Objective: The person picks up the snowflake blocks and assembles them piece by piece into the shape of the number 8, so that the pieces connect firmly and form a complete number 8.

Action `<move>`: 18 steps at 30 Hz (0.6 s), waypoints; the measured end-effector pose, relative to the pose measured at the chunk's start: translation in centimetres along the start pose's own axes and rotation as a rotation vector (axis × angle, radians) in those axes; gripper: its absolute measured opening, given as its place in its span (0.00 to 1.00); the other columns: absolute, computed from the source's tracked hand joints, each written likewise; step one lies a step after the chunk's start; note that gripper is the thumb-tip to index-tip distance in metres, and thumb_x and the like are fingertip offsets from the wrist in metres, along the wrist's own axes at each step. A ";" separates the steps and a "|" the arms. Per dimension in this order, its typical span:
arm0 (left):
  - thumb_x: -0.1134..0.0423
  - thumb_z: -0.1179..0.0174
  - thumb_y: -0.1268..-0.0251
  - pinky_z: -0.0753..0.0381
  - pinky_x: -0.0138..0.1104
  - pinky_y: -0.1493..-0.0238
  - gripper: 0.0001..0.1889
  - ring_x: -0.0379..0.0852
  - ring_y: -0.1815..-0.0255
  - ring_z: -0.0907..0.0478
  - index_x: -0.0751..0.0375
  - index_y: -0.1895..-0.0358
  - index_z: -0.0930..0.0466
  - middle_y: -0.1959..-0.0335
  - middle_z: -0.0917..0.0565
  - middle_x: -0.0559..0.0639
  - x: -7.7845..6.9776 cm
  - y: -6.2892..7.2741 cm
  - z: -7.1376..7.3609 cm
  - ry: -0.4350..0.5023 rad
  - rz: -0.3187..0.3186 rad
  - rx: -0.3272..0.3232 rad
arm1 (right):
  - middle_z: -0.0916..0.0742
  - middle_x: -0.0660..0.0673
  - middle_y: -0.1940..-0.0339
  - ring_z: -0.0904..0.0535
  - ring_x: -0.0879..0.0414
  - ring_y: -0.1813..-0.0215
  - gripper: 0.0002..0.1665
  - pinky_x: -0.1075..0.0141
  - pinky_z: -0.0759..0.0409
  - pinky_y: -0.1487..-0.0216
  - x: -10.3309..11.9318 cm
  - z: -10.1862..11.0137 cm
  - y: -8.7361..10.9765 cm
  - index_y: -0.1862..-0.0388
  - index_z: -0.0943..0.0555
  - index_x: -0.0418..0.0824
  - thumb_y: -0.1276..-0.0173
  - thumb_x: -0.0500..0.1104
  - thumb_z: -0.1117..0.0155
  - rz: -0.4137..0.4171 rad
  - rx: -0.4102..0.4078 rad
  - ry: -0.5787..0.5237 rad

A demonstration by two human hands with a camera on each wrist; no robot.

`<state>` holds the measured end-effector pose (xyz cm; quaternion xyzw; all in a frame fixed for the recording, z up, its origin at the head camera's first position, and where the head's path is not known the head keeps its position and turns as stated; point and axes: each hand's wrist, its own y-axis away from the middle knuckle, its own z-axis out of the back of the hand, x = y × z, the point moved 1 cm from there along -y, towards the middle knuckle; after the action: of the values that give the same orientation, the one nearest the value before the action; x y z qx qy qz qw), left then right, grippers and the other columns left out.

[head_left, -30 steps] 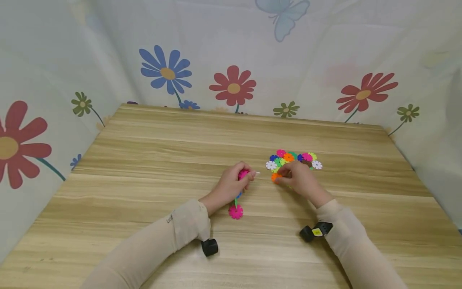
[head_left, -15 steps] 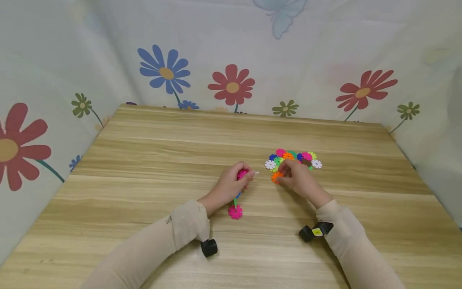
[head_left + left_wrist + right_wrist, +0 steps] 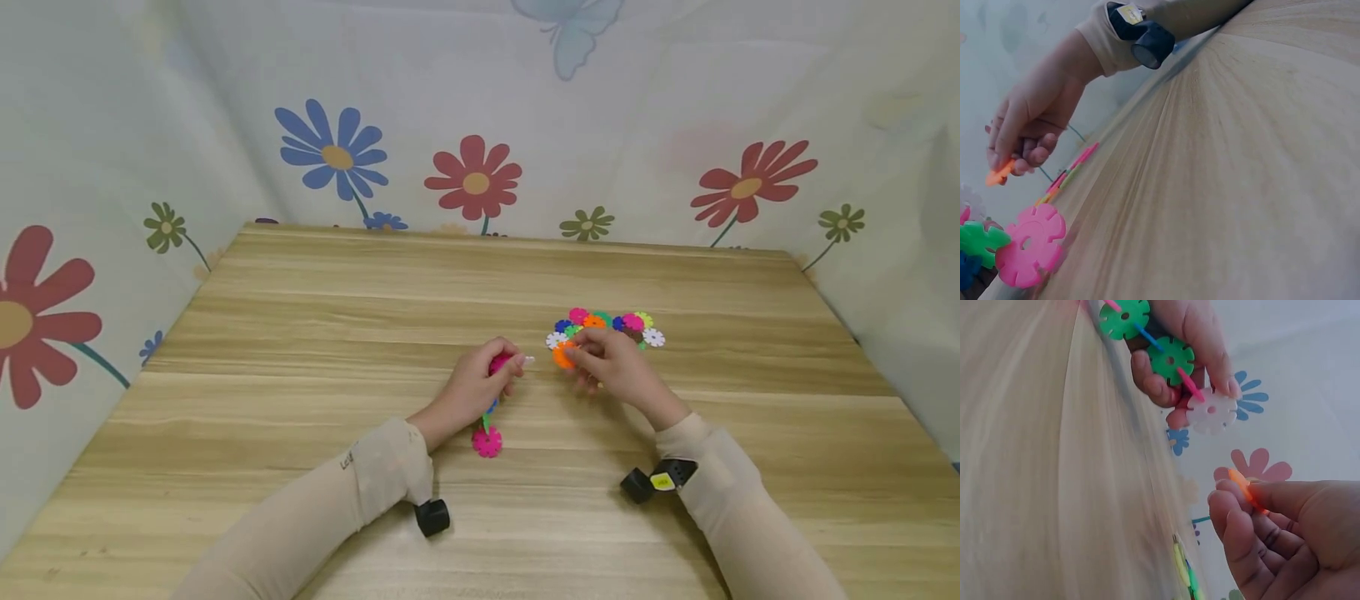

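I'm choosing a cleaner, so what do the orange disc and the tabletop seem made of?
The orange disc looks like smooth plastic: thin, evenly bright. The tabletop seems wood or wood-look laminate, softly glossy: streaky grain, pale glare.

Booth-like setting: flowered cloth [image 3: 637, 125], wooden table [image 3: 360, 292]

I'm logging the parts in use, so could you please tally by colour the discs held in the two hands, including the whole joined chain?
Pink discs: 2
Green discs: 2
Blue disc: 1
White disc: 1
Orange disc: 1
Total: 7 (6 joined in the left hand, 1 in the right hand)
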<state>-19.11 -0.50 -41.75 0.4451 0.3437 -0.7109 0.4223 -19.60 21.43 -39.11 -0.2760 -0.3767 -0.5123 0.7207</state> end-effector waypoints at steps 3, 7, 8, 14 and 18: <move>0.58 0.50 0.26 0.22 0.30 0.74 0.12 0.47 0.75 0.23 0.64 0.53 0.24 0.63 0.15 0.60 -0.2 0.1 0.0 0.000 -0.010 0.015 | 0.15 0.33 0.74 0.21 0.58 0.81 0.11 0.66 0.21 0.78 0.4 -0.4 0.1 0.59 0.23 0.30 0.28 0.39 0.44 0.004 0.014 -0.059; 0.59 0.50 0.26 0.23 0.30 0.75 0.12 0.47 0.77 0.23 0.65 0.54 0.24 0.64 0.15 0.61 -0.3 0.1 0.0 -0.016 -0.030 0.033 | 0.15 0.32 0.73 0.21 0.58 0.79 0.12 0.67 0.21 0.77 0.7 -0.8 0.1 0.56 0.23 0.30 0.26 0.39 0.46 -0.019 0.038 -0.107; 0.59 0.50 0.26 0.23 0.30 0.75 0.12 0.47 0.77 0.23 0.65 0.55 0.24 0.64 0.14 0.61 -0.3 0.1 0.0 -0.020 -0.034 0.037 | 0.16 0.32 0.73 0.21 0.58 0.79 0.12 0.67 0.21 0.77 0.8 -0.9 0.2 0.56 0.23 0.30 0.26 0.39 0.46 -0.024 0.043 -0.112; 0.59 0.50 0.26 0.24 0.29 0.75 0.10 0.44 0.78 0.24 0.63 0.56 0.23 0.66 0.15 0.59 -0.2 0.1 -0.2 -0.045 -0.049 0.047 | 0.17 0.36 0.75 0.22 0.59 0.79 0.13 0.67 0.21 0.77 1.1 -1.4 0.3 0.55 0.23 0.30 0.26 0.41 0.47 -0.021 0.060 -0.102; 0.58 0.50 0.26 0.24 0.29 0.76 0.10 0.43 0.79 0.25 0.61 0.57 0.23 0.67 0.14 0.57 0.0 0.1 -0.3 -0.073 -0.074 0.050 | 0.17 0.39 0.76 0.23 0.59 0.79 0.13 0.68 0.21 0.77 1.2 -1.8 0.3 0.56 0.23 0.29 0.26 0.40 0.47 -0.013 0.060 -0.110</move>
<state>-18.87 -0.26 -41.84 0.4163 0.3261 -0.7502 0.3968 -18.61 19.45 -39.11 -0.2799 -0.4327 -0.4895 0.7034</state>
